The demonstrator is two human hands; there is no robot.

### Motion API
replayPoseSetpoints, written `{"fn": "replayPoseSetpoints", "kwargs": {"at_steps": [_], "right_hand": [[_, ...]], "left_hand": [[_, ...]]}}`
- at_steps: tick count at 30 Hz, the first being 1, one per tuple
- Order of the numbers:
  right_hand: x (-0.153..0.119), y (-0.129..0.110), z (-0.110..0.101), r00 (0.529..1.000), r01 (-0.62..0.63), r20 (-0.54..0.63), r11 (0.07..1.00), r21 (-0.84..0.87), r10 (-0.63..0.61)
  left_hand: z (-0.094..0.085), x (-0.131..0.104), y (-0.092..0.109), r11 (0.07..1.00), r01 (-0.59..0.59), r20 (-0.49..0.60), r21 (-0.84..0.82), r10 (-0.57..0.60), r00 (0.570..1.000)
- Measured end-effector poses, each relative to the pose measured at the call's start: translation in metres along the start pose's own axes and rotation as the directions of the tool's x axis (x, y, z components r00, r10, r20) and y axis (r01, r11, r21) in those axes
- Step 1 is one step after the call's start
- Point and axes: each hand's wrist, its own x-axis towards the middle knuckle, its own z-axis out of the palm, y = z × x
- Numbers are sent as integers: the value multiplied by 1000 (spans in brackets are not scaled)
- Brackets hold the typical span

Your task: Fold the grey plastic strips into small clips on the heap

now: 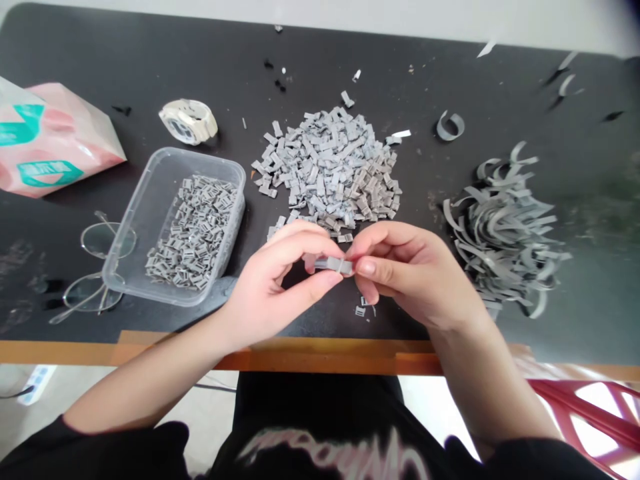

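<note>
A small grey strap piece (334,265) is held between my two hands, just above the near part of the table. My left hand (283,273) pinches it between thumb and fingers. At its right end, the thumb and index finger of my right hand (405,267) close on it. Whether a buckle sits on that end is too small to tell. Beyond my hands lies a heap of similar short grey strap pieces (325,160). A couple of small grey plastic buckles (360,311) rest on the table below my right fingers.
A clear plastic tub (143,200) of small grey buckles (193,233) stands left, partly over eyeglasses (87,293). Behind are a white wristwatch (187,122) and a pink tissue pack (65,140). Loose grey strips (505,227) are piled right; a curled strip (450,127) lies behind.
</note>
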Motion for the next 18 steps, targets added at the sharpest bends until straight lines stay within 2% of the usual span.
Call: {"fn": "replayPoseSetpoints", "kwargs": {"at_steps": [7,9,13,15,18], "right_hand": [[2,-2,5,995,-10,-98,998,-62,4],[3,-2,5,998,1,-64,995,-99,-8],[1,-1,4,994,-59,92,995,-80,67],[-1,0,2,992,-90,79,995,-47,94],[-3,-1,0,998,-60,30,998,2,60]], "left_hand": [[1,-4,-3,1000,-1,4,21,1,1000],[1,-4,-3,1000,29,-14,-2,-29,999],[-1,-2,-2,988,77,-35,-137,-82,996],[0,-2,-3,968,98,-41,-229,-110,993],[0,-2,-5,941,116,-61,-317,-142,988]]}}
